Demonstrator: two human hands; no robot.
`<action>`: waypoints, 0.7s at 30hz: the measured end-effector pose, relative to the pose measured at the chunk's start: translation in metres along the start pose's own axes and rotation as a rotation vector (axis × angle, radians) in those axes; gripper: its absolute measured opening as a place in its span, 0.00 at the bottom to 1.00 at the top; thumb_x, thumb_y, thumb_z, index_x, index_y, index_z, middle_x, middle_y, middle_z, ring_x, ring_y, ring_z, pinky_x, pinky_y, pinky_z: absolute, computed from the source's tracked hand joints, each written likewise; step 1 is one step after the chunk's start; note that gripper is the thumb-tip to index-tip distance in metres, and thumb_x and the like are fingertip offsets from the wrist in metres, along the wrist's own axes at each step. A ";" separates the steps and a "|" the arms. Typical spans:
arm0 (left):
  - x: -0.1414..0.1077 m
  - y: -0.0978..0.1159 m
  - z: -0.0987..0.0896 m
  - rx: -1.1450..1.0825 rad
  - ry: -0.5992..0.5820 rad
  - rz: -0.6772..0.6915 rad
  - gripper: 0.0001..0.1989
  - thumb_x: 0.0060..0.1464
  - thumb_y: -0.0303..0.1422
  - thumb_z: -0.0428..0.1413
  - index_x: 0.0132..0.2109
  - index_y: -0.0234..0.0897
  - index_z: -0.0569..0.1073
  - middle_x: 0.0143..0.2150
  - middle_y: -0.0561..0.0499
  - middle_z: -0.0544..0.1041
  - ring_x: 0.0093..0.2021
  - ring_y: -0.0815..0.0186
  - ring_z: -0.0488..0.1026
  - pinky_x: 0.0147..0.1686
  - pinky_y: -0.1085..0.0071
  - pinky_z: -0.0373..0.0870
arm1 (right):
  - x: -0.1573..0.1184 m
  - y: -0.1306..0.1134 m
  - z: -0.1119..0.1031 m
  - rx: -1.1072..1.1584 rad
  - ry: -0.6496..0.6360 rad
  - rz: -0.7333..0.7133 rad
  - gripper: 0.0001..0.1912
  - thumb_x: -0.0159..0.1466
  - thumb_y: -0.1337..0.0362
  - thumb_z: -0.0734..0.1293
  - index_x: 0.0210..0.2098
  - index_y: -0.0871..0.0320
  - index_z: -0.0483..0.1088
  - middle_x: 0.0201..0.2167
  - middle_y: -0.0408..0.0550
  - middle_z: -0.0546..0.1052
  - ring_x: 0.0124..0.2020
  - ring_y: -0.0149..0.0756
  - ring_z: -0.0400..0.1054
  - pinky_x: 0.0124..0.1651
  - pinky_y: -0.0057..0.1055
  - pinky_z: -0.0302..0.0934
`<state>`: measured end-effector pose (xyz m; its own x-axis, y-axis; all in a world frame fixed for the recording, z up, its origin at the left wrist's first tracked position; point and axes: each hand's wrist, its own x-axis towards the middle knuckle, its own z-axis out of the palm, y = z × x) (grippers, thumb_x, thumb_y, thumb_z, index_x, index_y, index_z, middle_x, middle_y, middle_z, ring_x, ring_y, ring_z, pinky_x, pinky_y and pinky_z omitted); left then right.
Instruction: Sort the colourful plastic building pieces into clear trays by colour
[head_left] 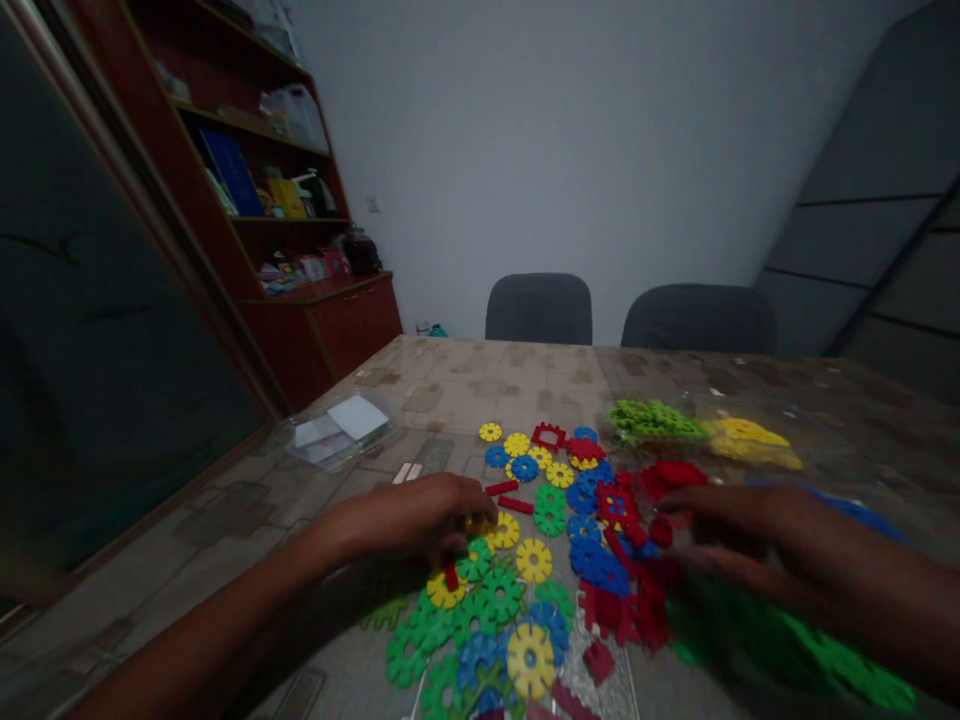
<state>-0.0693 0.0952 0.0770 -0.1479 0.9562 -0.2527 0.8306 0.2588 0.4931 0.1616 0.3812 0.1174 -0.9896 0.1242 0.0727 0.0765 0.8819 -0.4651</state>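
Observation:
My left hand [439, 512] is over the left side of a pile of plastic interlocking pieces, its fingers curled downward. A yellow notched disc [507, 531] lies by its fingertips, with green notched discs [475, 560] and a short red stick [451, 577] just below. What those fingers hold, if anything, is hidden. On the right, my right hand [750, 525] is blurred, thumb and fingers apart, reaching over red pieces [671, 478]. Near its fingertips are a small red piece [660, 532] and a red square frame piece [617, 506]. Blue notched discs [591, 560] lie between the hands.
Clear bags hold light green pieces [652, 420] and yellow pieces [750, 442] at the right. Green pieces [847, 655] lie under my right forearm. A clear packet with white cards [358, 417] sits at the left. Two grey chairs [538, 308] stand behind the patterned table [457, 375].

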 end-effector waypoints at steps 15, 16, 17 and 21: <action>0.000 0.004 0.006 0.091 0.004 -0.091 0.23 0.52 0.23 0.66 0.54 0.40 0.74 0.53 0.47 0.74 0.50 0.55 0.75 0.46 0.67 0.70 | 0.012 -0.052 0.139 -0.244 -0.290 -0.404 0.19 0.56 0.66 0.77 0.44 0.55 0.69 0.44 0.50 0.75 0.38 0.41 0.71 0.31 0.29 0.54; 0.001 0.002 0.006 0.087 0.020 -0.078 0.22 0.52 0.21 0.64 0.54 0.40 0.74 0.52 0.47 0.76 0.49 0.56 0.76 0.45 0.68 0.70 | 0.012 -0.054 0.134 -0.234 -0.315 -0.374 0.19 0.55 0.69 0.76 0.44 0.56 0.70 0.44 0.50 0.75 0.38 0.42 0.71 0.32 0.30 0.54; 0.002 -0.001 0.007 0.075 0.032 -0.065 0.21 0.53 0.20 0.62 0.53 0.40 0.75 0.49 0.48 0.77 0.46 0.57 0.76 0.43 0.69 0.70 | 0.013 -0.055 0.129 -0.223 -0.338 -0.347 0.19 0.54 0.71 0.76 0.44 0.56 0.71 0.45 0.51 0.76 0.39 0.42 0.72 0.32 0.30 0.54; 0.005 -0.012 0.008 0.003 0.074 -0.008 0.20 0.52 0.15 0.52 0.46 0.41 0.77 0.39 0.53 0.80 0.37 0.64 0.76 0.38 0.73 0.69 | 0.014 -0.056 0.120 -0.152 -0.378 -0.278 0.17 0.53 0.75 0.75 0.40 0.57 0.72 0.45 0.50 0.76 0.39 0.39 0.71 0.33 0.28 0.54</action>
<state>-0.0756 0.0957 0.0637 -0.1933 0.9617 -0.1944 0.8308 0.2658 0.4890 0.1288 0.2795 0.0387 -0.9480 -0.2737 -0.1626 -0.2072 0.9182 -0.3375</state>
